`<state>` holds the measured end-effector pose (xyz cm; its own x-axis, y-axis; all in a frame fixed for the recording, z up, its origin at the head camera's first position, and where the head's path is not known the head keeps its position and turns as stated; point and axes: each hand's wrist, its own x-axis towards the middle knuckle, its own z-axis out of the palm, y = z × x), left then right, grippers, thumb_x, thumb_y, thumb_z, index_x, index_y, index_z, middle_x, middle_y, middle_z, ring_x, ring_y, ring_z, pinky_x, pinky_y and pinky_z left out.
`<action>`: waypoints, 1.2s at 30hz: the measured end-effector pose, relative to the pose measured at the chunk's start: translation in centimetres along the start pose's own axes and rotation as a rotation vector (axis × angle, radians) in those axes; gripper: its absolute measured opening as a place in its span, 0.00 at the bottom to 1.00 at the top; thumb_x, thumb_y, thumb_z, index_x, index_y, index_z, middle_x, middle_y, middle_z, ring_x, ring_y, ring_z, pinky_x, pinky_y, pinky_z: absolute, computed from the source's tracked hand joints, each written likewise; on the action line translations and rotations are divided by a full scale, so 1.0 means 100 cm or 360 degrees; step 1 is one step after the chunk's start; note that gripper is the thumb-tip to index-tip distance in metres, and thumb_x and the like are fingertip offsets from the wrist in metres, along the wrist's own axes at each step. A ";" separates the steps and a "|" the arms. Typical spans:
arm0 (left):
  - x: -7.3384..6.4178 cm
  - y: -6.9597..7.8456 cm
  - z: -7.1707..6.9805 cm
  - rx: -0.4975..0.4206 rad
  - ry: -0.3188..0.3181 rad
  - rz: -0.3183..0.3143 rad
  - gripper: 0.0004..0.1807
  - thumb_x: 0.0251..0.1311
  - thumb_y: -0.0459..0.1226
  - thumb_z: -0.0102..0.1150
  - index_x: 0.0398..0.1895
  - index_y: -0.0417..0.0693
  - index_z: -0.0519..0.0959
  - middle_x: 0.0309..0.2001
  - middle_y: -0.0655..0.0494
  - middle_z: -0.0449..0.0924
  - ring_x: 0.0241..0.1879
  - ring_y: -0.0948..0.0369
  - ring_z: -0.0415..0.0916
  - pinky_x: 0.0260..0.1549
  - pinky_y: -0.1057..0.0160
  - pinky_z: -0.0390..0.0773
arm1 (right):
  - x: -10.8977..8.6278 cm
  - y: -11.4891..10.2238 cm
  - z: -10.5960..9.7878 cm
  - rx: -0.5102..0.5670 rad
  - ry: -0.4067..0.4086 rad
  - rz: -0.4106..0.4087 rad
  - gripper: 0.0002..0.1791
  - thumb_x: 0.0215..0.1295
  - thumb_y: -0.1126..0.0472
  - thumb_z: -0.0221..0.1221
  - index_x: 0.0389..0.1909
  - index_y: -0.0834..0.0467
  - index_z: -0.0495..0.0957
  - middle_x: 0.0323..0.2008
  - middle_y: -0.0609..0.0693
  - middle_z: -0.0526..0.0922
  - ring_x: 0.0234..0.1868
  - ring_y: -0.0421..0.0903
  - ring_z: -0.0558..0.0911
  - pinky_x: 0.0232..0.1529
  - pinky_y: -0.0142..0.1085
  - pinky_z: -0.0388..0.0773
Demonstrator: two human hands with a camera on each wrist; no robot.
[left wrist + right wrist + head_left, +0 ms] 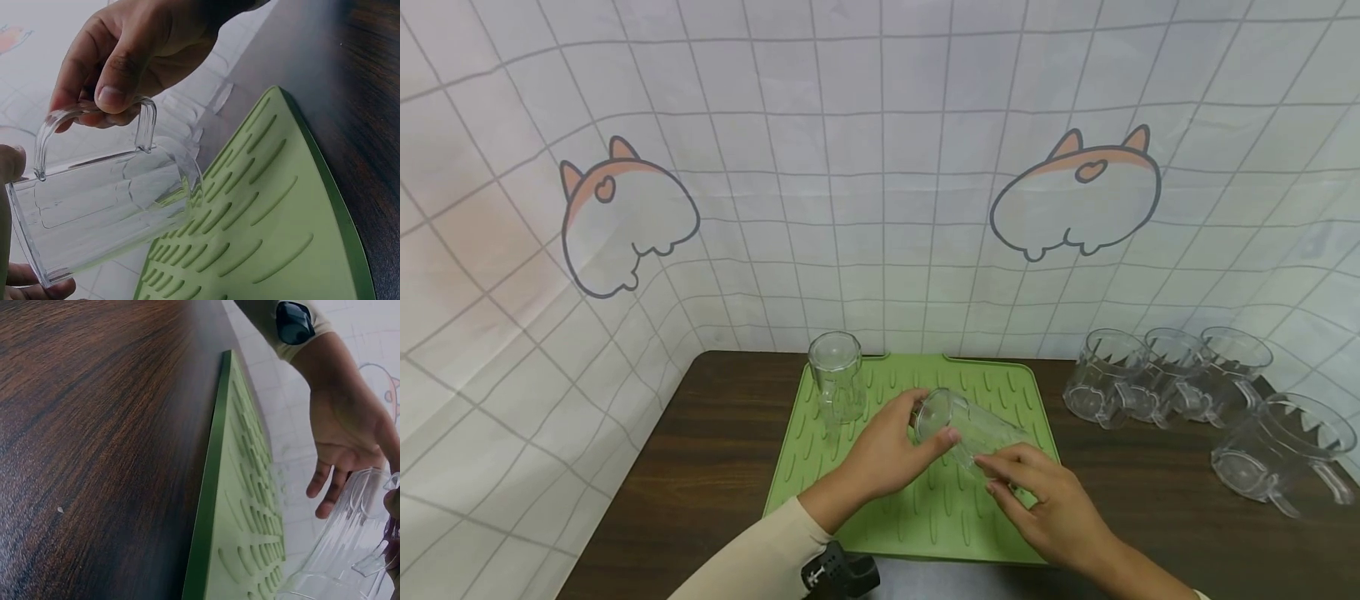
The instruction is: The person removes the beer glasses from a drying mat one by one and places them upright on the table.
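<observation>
A clear glass mug (977, 425) is held tilted above a green ribbed drying mat (925, 525). My left hand (887, 442) grips one end of it, fingers around the far side and thumb on the near side. The right hand (1048, 500) pinches the mug's handle (94, 112) between thumb and fingers, as the left wrist view shows. Seen from the right wrist, the left palm faces the mug's end. Another clear mug (838, 379) stands on the mat's back left corner, behind the left hand.
Several clear mugs stand on the dark wooden table (685, 467) to the right, including a nearer mug (1281, 450) and a back-row mug (1101, 375). A white grid-patterned curtain (910, 183) hangs behind and along the sides.
</observation>
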<state>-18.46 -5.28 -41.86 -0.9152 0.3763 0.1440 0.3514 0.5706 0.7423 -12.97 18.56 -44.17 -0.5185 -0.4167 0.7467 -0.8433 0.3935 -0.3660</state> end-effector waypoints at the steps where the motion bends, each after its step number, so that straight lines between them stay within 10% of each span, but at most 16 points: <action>1: 0.000 0.000 0.000 -0.0001 0.0001 -0.0004 0.47 0.67 0.68 0.52 0.76 0.43 0.64 0.60 0.48 0.78 0.54 0.55 0.77 0.49 0.51 0.79 | 0.001 -0.001 -0.001 -0.0010 -0.0009 0.0018 0.22 0.78 0.50 0.55 0.54 0.63 0.85 0.43 0.49 0.83 0.36 0.39 0.81 0.35 0.27 0.77; 17: -0.007 -0.008 -0.007 -0.0218 0.0001 -0.0057 0.38 0.64 0.59 0.63 0.68 0.46 0.69 0.53 0.54 0.75 0.46 0.58 0.75 0.45 0.55 0.77 | 0.000 -0.004 -0.010 -0.0185 0.0100 0.0315 0.32 0.71 0.37 0.59 0.58 0.60 0.81 0.46 0.47 0.81 0.51 0.47 0.74 0.56 0.34 0.66; 24: -0.011 -0.013 -0.007 -0.0291 0.0023 -0.0048 0.37 0.62 0.57 0.65 0.67 0.46 0.69 0.51 0.55 0.75 0.44 0.58 0.75 0.44 0.56 0.78 | -0.003 -0.003 -0.010 -0.0233 0.0248 0.0350 0.33 0.53 0.52 0.79 0.58 0.61 0.80 0.47 0.50 0.81 0.49 0.45 0.74 0.48 0.28 0.69; 36: -0.017 -0.018 -0.007 -0.0342 -0.0002 0.0034 0.36 0.61 0.54 0.67 0.68 0.50 0.67 0.52 0.55 0.73 0.48 0.49 0.74 0.41 0.54 0.76 | -0.003 -0.007 -0.010 -0.0304 0.0342 0.0699 0.38 0.40 0.65 0.82 0.56 0.64 0.77 0.39 0.48 0.77 0.34 0.40 0.74 0.41 0.24 0.68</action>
<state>-17.71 -7.47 -43.00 -0.9079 0.3873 0.1605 0.3203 0.3940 0.8615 -12.06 19.27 -43.60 -0.7597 -0.0093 0.6502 -0.5018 0.6442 -0.5772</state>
